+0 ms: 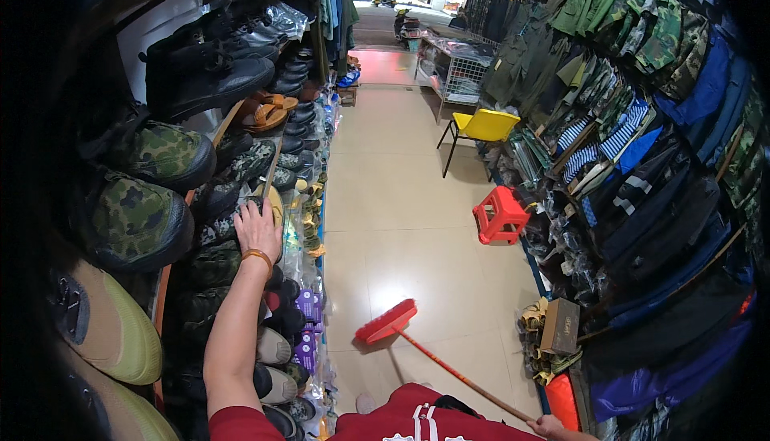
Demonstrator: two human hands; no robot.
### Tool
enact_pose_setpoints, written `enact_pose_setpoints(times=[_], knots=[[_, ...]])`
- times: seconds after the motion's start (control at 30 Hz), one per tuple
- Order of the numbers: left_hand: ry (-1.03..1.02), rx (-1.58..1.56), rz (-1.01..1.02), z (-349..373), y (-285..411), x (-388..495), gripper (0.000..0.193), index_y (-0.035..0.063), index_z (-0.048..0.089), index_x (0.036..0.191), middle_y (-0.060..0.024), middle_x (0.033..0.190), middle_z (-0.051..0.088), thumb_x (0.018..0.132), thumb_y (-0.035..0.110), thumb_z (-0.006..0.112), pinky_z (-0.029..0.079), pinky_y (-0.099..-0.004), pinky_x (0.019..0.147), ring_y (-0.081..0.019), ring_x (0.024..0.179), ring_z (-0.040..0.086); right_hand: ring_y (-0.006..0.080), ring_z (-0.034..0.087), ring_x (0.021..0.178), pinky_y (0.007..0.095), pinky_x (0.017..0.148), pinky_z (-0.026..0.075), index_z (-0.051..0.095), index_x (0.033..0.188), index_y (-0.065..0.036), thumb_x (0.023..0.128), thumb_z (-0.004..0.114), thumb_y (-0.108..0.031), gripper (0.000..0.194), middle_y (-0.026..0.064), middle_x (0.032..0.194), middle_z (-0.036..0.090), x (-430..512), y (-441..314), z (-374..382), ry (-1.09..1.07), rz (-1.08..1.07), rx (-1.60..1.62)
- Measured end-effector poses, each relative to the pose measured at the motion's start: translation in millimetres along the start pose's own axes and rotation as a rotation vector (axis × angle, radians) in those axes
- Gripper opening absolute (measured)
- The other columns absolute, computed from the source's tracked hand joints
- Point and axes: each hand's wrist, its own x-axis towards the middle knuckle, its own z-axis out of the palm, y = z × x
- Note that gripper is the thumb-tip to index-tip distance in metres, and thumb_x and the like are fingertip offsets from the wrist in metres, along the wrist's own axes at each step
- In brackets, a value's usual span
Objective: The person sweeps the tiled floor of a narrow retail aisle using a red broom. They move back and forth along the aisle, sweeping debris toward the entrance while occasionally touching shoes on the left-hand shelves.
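Observation:
My left hand [258, 230] reaches out to the shoe shelf on the left, over camouflage shoes [219, 200] and beside a tan sandal [276, 205]. Its fingertips are partly lost among the shoes, so I cannot tell whether they grip anything. Low on the right, my right hand [546, 425] is wrapped around the end of a broom's handle [460, 377]. The red broom head [386, 322] is tilted over the tiled floor in front of me, its bristles facing up and away.
Shelves of boots and shoes [141, 218] line the left side. Hanging clothes [656, 212] fill the right. Along the right edge stand a red plastic stool [502, 215], a yellow chair [485, 125], a wire-mesh stand [464, 77] and a cardboard box [560, 325]. A tiled aisle [385, 182] runs between towards the street.

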Motion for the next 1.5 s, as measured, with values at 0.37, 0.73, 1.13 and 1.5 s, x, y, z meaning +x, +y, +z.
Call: enact_pose_setpoints(times=[0.37,0.73,1.13,1.5], knots=[[-0.013,0.016,-0.008,0.7,0.8,-1.4,0.066,0.0085,0.042,0.129,-0.0164,0.119,0.047,0.073,0.031,0.069,0.029,-0.0445,0.100,-0.0314,0.116,0.041,0.0344,0.063,0.084,0.0436,0.076,0.049,0.069,0.094,-0.009,0.082,0.047,-0.058,0.055,0.0168,0.089,0.066,58.2,-138.8,24.9,0.114,-0.208,-0.157],[-0.006,0.022,-0.009,0.4,0.7,-2.4,0.064,0.0088,0.044,0.127,-0.0165,0.118,0.049,0.073,0.032,0.068,0.029,-0.0428,0.099,-0.0315,0.117,0.042,0.0321,0.062,0.095,0.0413,0.080,0.048,0.067,0.100,-0.006,0.080,0.042,-0.063,0.066,0.0174,0.100,0.065,-0.5,-55.3,-1.4,0.002,0.034,-0.077],[-0.058,0.016,-0.025,-1.4,3.7,-1.4,0.066,0.0091,0.044,0.128,-0.0168,0.121,0.048,0.072,0.033,0.070,0.028,-0.0433,0.101,-0.0317,0.118,0.040,0.0329,0.063,0.086,0.0416,0.074,0.049,0.066,0.089,-0.001,0.078,0.041,-0.068,0.073,0.0200,0.087,0.064,-45.2,-38.9,85.3,0.002,0.066,0.255],[-0.048,0.001,-0.016,0.3,2.1,-0.4,0.066,0.0074,0.045,0.127,-0.0181,0.121,0.047,0.071,0.031,0.072,0.029,-0.0458,0.101,-0.0326,0.118,0.041,0.0343,0.064,0.077,0.0421,0.068,0.050,0.067,0.079,0.002,0.077,0.041,-0.070,0.076,0.0203,0.074,0.064,7.0,-69.0,131.5,-0.027,-0.009,0.340]])
